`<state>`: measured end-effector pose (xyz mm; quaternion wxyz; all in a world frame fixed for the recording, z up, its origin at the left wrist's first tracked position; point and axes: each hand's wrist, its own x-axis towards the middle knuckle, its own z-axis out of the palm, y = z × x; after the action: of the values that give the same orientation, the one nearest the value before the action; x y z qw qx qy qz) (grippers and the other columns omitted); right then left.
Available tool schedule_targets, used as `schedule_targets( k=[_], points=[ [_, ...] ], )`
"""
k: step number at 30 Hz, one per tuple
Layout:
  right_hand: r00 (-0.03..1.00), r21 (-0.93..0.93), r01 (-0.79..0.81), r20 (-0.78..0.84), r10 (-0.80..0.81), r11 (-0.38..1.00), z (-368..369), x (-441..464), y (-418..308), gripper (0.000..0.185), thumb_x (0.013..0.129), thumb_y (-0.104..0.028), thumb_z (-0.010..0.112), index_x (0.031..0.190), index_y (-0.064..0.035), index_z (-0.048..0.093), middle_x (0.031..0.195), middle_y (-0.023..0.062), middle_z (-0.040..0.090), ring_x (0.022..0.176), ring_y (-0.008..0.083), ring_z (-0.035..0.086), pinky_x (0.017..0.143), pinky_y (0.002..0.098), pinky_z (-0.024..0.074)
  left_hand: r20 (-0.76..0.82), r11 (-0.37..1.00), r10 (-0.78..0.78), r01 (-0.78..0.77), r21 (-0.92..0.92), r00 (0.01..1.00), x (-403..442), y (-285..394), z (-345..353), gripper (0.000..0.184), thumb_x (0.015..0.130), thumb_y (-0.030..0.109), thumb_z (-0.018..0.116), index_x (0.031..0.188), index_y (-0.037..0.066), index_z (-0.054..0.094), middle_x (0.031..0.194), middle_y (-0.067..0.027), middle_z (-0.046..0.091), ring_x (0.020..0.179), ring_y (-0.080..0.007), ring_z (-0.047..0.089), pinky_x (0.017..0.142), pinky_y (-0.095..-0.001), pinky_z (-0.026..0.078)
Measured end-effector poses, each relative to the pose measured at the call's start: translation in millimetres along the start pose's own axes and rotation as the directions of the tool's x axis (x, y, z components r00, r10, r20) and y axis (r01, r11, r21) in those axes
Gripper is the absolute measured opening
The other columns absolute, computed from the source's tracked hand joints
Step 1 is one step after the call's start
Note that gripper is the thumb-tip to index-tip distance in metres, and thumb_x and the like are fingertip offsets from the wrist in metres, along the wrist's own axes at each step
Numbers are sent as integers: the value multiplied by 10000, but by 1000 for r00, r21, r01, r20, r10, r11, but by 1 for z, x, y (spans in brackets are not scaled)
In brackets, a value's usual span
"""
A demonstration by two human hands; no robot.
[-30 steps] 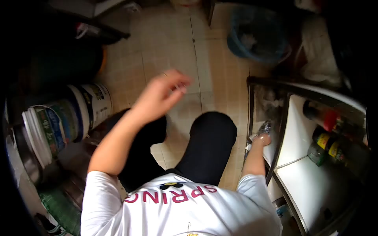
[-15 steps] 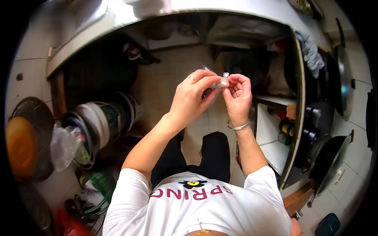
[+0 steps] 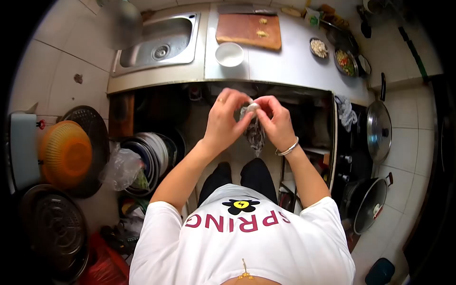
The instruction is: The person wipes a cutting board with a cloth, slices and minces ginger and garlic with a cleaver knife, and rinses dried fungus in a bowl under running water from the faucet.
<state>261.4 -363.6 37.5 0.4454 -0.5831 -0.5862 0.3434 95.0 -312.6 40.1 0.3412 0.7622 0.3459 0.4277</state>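
A small clear plastic bag (image 3: 255,137) with something dark inside hangs between my two hands, in front of the counter edge. My left hand (image 3: 226,115), with a ring on one finger, pinches the bag's gathered white top from the left. On the other side my right hand (image 3: 276,121), wearing a silver bangle, has its thumb and fingertips closed on the same gathered top. The fingertips of both hands nearly meet there. What exactly the bag contains I cannot make out.
On the counter are a sink (image 3: 164,40), a white bowl (image 3: 229,54), a cutting board (image 3: 249,31) with small chopped bits, and dishes of chopped food (image 3: 346,62). Lidded pans (image 3: 378,130) stand right. Stacked buckets and basins (image 3: 147,159) and an orange basket (image 3: 65,154) are left.
My view has tilted up, bringing the sink and countertop into sight. My hands have come closer together at the bag's top, and the bag now hangs below them.
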Motion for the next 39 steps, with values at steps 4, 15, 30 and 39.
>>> schedule_targets(
  k=[4, 15, 30, 39],
  points=[
    [960, -176, 257, 161, -230, 950, 5, 24, -19, 261, 824, -1, 618, 1053, -25, 494, 851, 160, 615, 787, 354, 620, 682, 404, 506, 72, 991, -16, 7, 135, 997, 10, 2, -22, 149, 757, -23, 696, 886, 6, 628, 842, -86, 632, 719, -208, 665, 636, -282, 538],
    [731, -202, 681, 250, -635, 704, 11, 140, 10, 117, 771, -56, 635, 854, -50, 553, 831, 108, 581, 747, 289, 603, 627, 383, 512, 24, 655, -658, 587, -476, 753, 64, -44, -17, 115, 828, 31, 625, 933, -7, 599, 789, -1, 615, 688, -42, 559, 599, -194, 446],
    [663, 327, 513, 435, -609, 793, 50, 232, -4, 217, 759, 40, 596, 959, -33, 557, 938, 116, 570, 716, 227, 603, 655, 309, 502, -343, 760, -644, 524, -383, 683, 94, -71, -65, 52, 825, 24, 602, 870, 3, 616, 750, -20, 635, 678, -69, 589, 608, -214, 461],
    [706, 122, 580, 419, -571, 806, 69, 260, -35, 183, 755, -30, 673, 881, -45, 541, 779, 94, 533, 680, 269, 600, 621, 330, 521, -334, 884, -463, 456, -102, 821, 136, -66, -109, 104, 815, 57, 617, 892, -11, 636, 700, -32, 638, 636, -72, 590, 605, -238, 486]
  ],
)
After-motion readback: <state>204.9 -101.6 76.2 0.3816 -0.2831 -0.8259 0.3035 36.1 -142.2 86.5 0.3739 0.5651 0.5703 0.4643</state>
